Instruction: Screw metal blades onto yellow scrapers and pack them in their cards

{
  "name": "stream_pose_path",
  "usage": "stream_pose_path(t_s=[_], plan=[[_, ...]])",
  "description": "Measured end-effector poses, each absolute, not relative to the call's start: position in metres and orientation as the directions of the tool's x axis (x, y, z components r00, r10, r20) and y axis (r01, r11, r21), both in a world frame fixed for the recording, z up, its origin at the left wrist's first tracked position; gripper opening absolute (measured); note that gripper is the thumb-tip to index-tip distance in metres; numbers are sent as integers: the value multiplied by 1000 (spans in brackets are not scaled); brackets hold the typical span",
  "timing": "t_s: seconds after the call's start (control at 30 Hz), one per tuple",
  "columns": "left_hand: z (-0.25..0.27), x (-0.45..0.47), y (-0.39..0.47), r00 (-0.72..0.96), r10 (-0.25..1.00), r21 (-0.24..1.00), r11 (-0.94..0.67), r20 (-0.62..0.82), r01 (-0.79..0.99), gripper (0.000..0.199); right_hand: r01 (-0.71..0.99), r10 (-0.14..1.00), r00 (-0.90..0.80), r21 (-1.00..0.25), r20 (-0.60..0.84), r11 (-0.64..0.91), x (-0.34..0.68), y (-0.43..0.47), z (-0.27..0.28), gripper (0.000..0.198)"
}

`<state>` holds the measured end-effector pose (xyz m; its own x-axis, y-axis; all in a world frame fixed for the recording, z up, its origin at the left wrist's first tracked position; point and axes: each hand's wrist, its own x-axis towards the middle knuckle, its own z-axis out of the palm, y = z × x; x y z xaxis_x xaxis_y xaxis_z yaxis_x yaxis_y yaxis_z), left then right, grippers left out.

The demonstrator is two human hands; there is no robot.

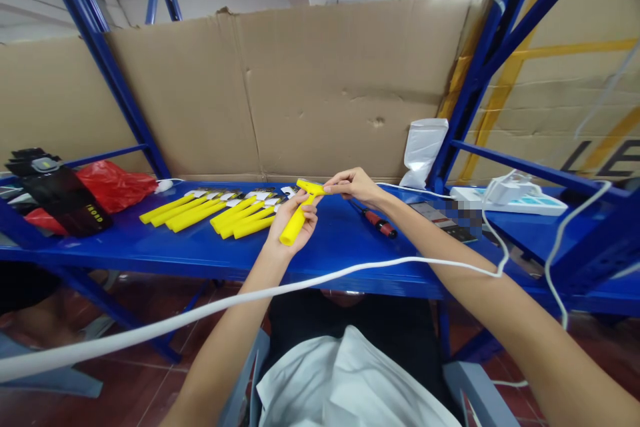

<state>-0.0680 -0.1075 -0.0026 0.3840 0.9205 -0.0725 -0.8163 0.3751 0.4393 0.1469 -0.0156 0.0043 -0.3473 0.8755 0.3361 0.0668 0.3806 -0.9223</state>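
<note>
My left hand [294, 221] is wrapped round the handle of a yellow T-shaped tool [295, 227], which it holds tilted above the front of the table. Thumb and fingers of my right hand [356, 187] are pinched at the right end of its crosspiece. Whether a small part sits between those fingertips I cannot make out. To the left, several more tools with yellow handles [195, 215] lie side by side, their dark and pale heads pointing toward the back. A red and black screwdriver [380, 223] lies just beneath my right wrist.
A blue table [150, 250] stands before a cardboard wall [320, 93]. On its left are a black bottle [70, 197] and a red plastic bag [117, 183]. Rightward stand a white pouch [424, 150] and a power strip [520, 203]. A white cable [320, 278] crosses in front of my forearms.
</note>
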Motion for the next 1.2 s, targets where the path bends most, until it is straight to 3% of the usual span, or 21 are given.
stream_pose_path(t_s=[0.3, 1.2], plan=[[-3, -68, -108, 410, 911, 475, 383, -50, -792, 27, 18, 880, -340, -933, 333, 360, 143, -19, 6, 52], [0, -65, -110, 400, 914, 493, 377, -64, -784, 29, -7, 867, -399, -947, 298, 322, 147, -17, 6, 48]])
